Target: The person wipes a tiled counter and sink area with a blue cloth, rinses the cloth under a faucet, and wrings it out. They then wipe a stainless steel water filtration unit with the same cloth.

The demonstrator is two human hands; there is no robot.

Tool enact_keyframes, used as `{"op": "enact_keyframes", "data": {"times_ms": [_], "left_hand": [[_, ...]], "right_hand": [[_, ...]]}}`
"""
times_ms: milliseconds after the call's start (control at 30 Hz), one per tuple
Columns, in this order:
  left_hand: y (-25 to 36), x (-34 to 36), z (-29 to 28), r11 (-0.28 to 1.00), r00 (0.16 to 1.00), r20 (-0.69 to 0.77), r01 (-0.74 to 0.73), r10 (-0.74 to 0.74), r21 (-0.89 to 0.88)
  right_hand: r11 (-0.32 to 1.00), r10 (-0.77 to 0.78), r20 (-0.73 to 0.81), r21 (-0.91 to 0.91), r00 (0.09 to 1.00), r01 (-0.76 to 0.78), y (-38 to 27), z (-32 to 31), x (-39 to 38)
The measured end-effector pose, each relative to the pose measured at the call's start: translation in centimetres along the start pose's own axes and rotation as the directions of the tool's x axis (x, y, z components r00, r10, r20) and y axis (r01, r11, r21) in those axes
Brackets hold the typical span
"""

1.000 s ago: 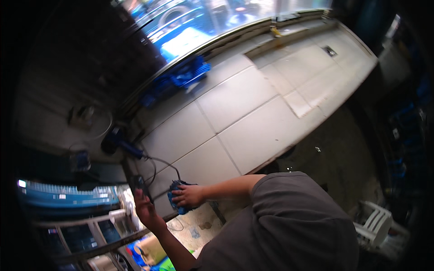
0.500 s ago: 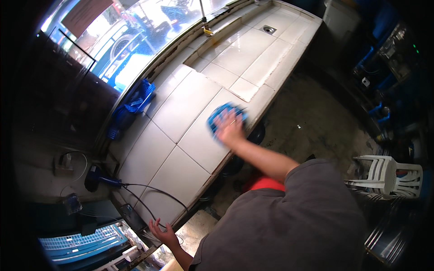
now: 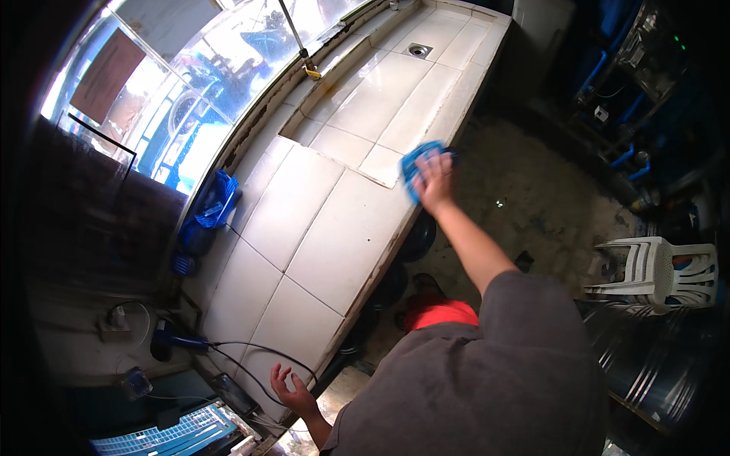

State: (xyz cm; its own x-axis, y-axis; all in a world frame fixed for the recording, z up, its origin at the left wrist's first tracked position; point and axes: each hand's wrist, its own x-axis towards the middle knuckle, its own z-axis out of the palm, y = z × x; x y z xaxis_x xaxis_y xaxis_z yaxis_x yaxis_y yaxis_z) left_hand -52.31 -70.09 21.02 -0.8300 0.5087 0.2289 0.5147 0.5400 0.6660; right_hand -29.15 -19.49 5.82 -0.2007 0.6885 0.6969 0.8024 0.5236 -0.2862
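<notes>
A bunched blue cloth (image 3: 417,166) lies at the front edge of the white tiled counter (image 3: 304,220), beside the corner of its sunken section. My right hand (image 3: 435,181) presses on the cloth from above, arm stretched out, and covers part of it. Close to the counter's lower end, my left hand (image 3: 293,389) is raised with nothing in it, its fingers apart and slightly curled. A black cable (image 3: 262,349) loops over the tiles just above that hand.
A dark blue hair dryer (image 3: 179,340) lies at the counter's left end. Blue plastic baskets (image 3: 217,199) stand along the window side. A metal drain (image 3: 417,51) sits in the sunken section. Stacked white plastic chairs (image 3: 654,273) stand on the floor to the right.
My right hand has moved the blue cloth away from me and to the right, from the tiles onto the front edge. My left hand stays raised and empty. The view has shifted slightly.
</notes>
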Motion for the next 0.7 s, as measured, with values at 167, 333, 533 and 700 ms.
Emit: {"op": "enact_keyframes", "data": {"times_ms": [167, 333, 533, 700], "left_hand": [[2.2, 1.6, 3.7, 0.994, 0.998, 0.062, 0.020, -0.013, -0.111], [9.4, 6.0, 12.2, 0.946, 0.938, 0.261, -0.152, 0.230, -0.285], [18.1, 11.7, 20.7, 0.880, 0.835, 0.329, -0.330, 0.441, -0.341], [23.5, 12.1, 26.6, 0.928, 0.879, 0.365, -0.193, 0.308, -0.320]], "right_hand": [[0.299, 0.889, 0.186, 0.454, 0.418, -0.839, -0.7, 6.6, 1.1], [0.182, 0.708, 0.611, 0.325, 0.353, -0.928, -18.7, -1.9, -14.1], [0.236, 0.835, 0.339, 0.492, 0.434, -0.838, -7.1, 4.6, -6.2], [0.351, 0.878, 0.118, 0.500, 0.464, -0.792, 22.1, 15.4, 15.2]]}}
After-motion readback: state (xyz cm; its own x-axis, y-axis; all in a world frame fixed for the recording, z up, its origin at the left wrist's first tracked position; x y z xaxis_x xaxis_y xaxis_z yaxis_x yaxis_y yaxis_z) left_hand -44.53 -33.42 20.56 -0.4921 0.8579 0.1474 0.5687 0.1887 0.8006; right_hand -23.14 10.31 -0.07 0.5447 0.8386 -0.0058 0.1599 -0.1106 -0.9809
